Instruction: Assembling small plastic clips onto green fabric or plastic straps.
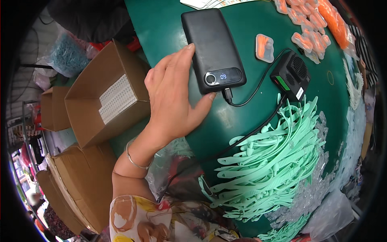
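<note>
Left hand (173,94), fingers spread, cradles the black power bank (213,48); I'd slide gently, sparing its cable (258,86). Right hand unseen.

- One hand (171,94), the left, touching the power bank's left edge.
- One black power bank (212,50).
- One small black device (291,76), right of the power bank.
- One lone orange-filled case (264,48), between those two; many more lie further right, too many to count.
- Mint straps (274,165) below the power bank: one heap, uncountable.
- Cardboard boxes left of the power bank: four, the nearest (107,94) open.
</note>
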Demonstrator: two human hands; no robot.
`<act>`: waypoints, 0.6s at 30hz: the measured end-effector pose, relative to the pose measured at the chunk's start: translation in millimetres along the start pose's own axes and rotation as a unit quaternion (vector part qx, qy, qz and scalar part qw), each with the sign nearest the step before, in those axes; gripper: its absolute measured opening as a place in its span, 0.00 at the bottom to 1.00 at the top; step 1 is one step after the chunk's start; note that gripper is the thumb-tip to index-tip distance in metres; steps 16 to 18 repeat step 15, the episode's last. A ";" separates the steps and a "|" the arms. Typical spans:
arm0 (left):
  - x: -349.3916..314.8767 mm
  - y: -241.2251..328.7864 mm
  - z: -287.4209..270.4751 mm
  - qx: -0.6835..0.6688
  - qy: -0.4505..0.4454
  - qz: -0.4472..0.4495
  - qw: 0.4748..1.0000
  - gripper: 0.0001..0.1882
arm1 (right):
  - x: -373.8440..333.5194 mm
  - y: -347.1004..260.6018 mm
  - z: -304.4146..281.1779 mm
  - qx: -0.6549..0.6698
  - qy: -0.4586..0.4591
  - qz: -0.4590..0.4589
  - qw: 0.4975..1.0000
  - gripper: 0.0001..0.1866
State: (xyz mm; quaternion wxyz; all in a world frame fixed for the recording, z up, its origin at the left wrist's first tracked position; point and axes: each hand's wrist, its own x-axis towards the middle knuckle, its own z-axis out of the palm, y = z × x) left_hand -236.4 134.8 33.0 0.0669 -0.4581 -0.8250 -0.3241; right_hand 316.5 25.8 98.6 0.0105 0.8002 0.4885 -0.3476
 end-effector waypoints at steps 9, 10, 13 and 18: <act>-0.1 -4.9 -2.2 -0.006 0.012 0.008 1.000 0.43 | -1.8 6.1 -5.8 -0.007 -0.075 -0.012 0.997 0.14; -0.1 -4.8 -2.4 -0.008 0.014 0.010 1.000 0.43 | -3.8 5.8 -4.2 0.026 -0.068 0.004 0.997 0.13; 0.3 -1.0 -1.4 -0.012 0.020 0.021 1.000 0.42 | -8.2 -2.7 7.4 0.094 -0.020 -0.014 0.995 0.14; 0.2 2.6 0.1 -0.007 0.023 0.019 1.000 0.42 | -15.8 -3.4 14.8 0.134 0.026 -0.046 0.990 0.14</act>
